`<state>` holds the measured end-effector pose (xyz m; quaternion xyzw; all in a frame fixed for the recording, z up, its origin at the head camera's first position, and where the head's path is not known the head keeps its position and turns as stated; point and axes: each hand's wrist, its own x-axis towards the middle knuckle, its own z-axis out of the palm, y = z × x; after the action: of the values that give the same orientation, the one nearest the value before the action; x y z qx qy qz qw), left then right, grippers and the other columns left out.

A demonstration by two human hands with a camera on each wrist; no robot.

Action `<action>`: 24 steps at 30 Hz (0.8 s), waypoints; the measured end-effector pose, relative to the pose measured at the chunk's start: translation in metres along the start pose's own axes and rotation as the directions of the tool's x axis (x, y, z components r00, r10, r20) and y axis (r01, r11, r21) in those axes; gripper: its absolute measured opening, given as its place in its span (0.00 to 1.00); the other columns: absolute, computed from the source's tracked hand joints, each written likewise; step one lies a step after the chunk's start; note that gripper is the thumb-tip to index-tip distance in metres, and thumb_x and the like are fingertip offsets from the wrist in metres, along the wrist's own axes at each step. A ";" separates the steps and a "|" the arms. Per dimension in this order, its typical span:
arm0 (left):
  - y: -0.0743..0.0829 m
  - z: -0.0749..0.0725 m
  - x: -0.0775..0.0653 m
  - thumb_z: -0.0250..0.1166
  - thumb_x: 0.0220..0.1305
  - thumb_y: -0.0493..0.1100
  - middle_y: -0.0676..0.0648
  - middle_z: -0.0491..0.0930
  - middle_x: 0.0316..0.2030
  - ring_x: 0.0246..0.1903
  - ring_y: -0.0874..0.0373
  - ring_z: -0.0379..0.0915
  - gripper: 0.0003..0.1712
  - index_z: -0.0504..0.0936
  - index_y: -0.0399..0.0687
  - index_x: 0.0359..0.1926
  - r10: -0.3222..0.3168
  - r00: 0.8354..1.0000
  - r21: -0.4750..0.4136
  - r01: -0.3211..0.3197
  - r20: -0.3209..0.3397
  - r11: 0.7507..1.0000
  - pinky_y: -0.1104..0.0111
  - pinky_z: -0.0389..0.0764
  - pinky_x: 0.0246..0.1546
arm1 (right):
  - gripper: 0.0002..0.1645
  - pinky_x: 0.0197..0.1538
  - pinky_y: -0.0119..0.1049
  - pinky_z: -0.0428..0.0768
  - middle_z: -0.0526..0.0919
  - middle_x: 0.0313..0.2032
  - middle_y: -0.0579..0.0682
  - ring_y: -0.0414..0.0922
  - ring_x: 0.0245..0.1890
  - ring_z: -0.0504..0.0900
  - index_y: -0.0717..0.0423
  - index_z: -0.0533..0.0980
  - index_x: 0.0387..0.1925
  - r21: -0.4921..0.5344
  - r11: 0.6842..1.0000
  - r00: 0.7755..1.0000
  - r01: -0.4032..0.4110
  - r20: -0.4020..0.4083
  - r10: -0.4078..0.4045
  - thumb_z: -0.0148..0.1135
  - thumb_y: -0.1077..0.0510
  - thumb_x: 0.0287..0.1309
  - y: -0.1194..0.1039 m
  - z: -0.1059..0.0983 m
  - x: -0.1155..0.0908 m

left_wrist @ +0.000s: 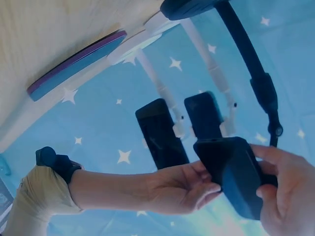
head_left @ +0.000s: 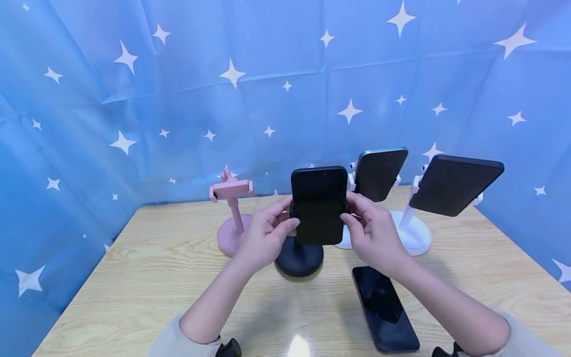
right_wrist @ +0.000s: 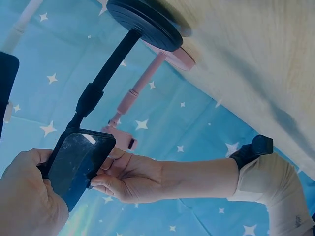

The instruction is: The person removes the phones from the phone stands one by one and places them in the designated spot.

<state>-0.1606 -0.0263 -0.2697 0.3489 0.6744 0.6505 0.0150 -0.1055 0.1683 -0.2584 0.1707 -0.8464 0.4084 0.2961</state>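
A dark smartphone (head_left: 319, 208) stands upright at the head of a black phone stand (head_left: 300, 260), its screen towards me. At the phone's left edge my left hand (head_left: 267, 233) pinches the stand's side clamp between thumb and fingers. My right hand (head_left: 372, 230) does the same at the right edge. Both wrist views show the hands on opposite sides of the phone (left_wrist: 236, 172), with the black pole (right_wrist: 106, 78) rising to it from the round base (right_wrist: 145, 22). Fingers and phone hide most of the clamp.
A pink phone stand (head_left: 232, 191) with no phone is at left. Behind my right hand, two white stands hold a phone (head_left: 380, 173) and a larger dark phone (head_left: 455, 184). Another phone (head_left: 385, 310) lies on the wooden table (head_left: 147, 277), near my right forearm. A starry blue curtain (head_left: 285, 109) hangs behind.
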 end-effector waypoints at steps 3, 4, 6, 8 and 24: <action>0.004 0.001 -0.006 0.51 0.62 0.26 0.35 0.74 0.52 0.45 0.46 0.77 0.26 0.65 0.34 0.62 0.015 0.999 -0.011 -0.015 0.034 1.000 0.64 0.80 0.39 | 0.22 0.37 0.16 0.73 0.79 0.43 0.64 0.50 0.36 0.80 0.74 0.70 0.51 0.009 0.999 0.999 0.045 -0.023 -0.044 0.55 0.77 0.51 -0.001 -0.002 -0.007; 0.005 0.001 -0.008 0.52 0.62 0.26 0.34 0.74 0.52 0.45 0.45 0.76 0.26 0.64 0.34 0.62 0.025 0.998 -0.020 -0.024 0.049 1.000 0.63 0.80 0.39 | 0.22 0.38 0.15 0.73 0.79 0.44 0.64 0.50 0.37 0.80 0.74 0.70 0.51 0.016 0.998 0.998 0.057 -0.029 -0.056 0.55 0.78 0.51 -0.002 -0.003 -0.009; 0.007 0.001 -0.011 0.52 0.61 0.26 0.33 0.74 0.52 0.45 0.44 0.76 0.26 0.64 0.32 0.62 0.037 0.997 -0.037 -0.034 0.071 0.999 0.63 0.79 0.39 | 0.22 0.38 0.16 0.73 0.79 0.43 0.63 0.46 0.37 0.80 0.73 0.71 0.50 0.024 0.997 0.996 0.078 -0.039 -0.077 0.55 0.78 0.50 -0.003 -0.005 -0.012; 0.009 0.001 -0.014 0.53 0.61 0.25 0.32 0.73 0.52 0.45 0.43 0.76 0.27 0.64 0.31 0.62 0.039 0.995 -0.060 -0.034 0.091 0.998 0.62 0.79 0.40 | 0.22 0.39 0.16 0.74 0.80 0.42 0.62 0.39 0.37 0.79 0.73 0.72 0.49 0.033 0.995 0.994 0.099 -0.041 -0.098 0.55 0.79 0.49 -0.005 -0.007 -0.016; 0.000 0.009 -0.027 0.55 0.58 0.24 0.27 0.73 0.49 0.42 0.56 0.78 0.27 0.63 0.26 0.60 0.038 0.986 -0.142 -0.015 0.164 0.990 0.62 0.79 0.39 | 0.23 0.35 0.19 0.76 0.81 0.39 0.58 0.31 0.33 0.76 0.72 0.73 0.47 0.062 0.992 0.994 0.107 -0.014 -0.106 0.56 0.82 0.44 -0.002 -0.012 -0.038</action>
<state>-0.1360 -0.0323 -0.2833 0.4091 0.6185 0.6652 0.0872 -0.0708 0.1781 -0.2759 0.2225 -0.8213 0.4192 0.3166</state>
